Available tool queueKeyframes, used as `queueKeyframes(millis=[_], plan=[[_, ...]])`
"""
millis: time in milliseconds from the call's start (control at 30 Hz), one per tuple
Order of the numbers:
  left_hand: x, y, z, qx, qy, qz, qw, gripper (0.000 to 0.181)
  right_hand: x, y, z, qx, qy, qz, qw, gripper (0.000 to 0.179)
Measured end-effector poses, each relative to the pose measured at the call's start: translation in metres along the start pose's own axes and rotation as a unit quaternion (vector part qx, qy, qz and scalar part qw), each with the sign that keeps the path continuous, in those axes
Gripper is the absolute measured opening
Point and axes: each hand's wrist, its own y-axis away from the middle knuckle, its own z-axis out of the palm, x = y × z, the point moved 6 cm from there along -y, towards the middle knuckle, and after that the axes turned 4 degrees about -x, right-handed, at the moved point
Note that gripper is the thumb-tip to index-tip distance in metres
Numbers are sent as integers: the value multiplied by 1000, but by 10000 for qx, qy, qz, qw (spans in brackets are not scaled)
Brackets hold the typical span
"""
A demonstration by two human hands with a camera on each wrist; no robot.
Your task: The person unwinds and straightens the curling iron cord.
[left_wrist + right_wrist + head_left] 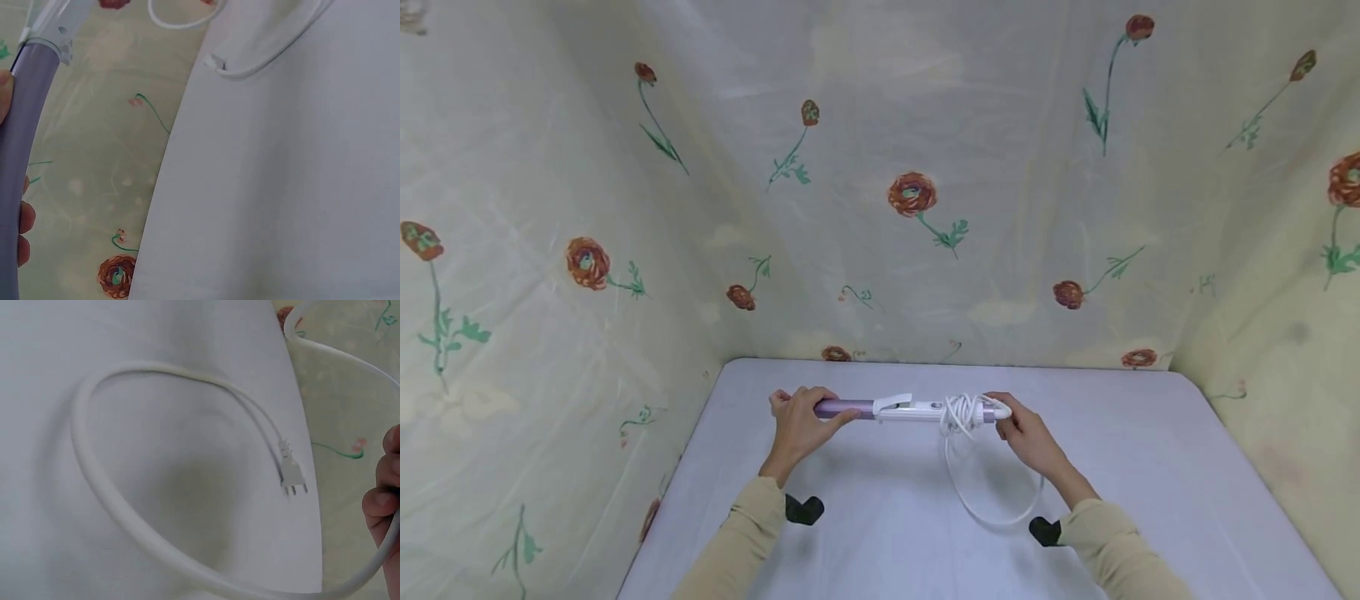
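A curling iron [906,411] with a purple barrel and white handle is held level above the white table. My left hand [801,427] grips the barrel end; in the left wrist view its fingertips [26,217] show beside the purple barrel [28,119]. At the other end, my right hand [1032,437] holds the tip of the handle, where the cord comes out. The white cord [958,414] is wound in several turns around the handle, and a loose loop hangs below. The right wrist view shows the two-pronged plug [292,474] over the table surface.
The white table [880,542] spreads beneath both hands. Pale cloth with printed flowers [912,194] stands behind the table and along both sides. A black piece [805,510] shows beside the left wrist, another black piece [1045,532] beside the right.
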Motion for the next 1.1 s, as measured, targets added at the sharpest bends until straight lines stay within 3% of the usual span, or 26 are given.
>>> queueKeyframes(millis=[200,333,533,633,833,967,1100], plan=[[6,-4,3,85,-87,5,9999,47,-6,8,18,-9,958,-369,9947,12],[7,-3,5,117,-166,-27,9998,49,-14,14,34,-135,1424,-808,9864,18],[7,1,8,221,-293,-134,9992,51,-36,29,58,-670,801,-1343,9854,34],[5,2,8,220,-399,-229,9987,51,-42,33,62,-564,692,-1228,9884,45],[5,0,7,162,-350,-431,9983,53,-57,41,61,-280,-328,-776,9961,46],[5,-2,6,159,-291,-492,9982,53,-63,48,61,-33,-690,-877,9938,46],[4,-4,4,196,-333,-487,9981,53,-60,52,63,149,-1078,-983,9892,30]])
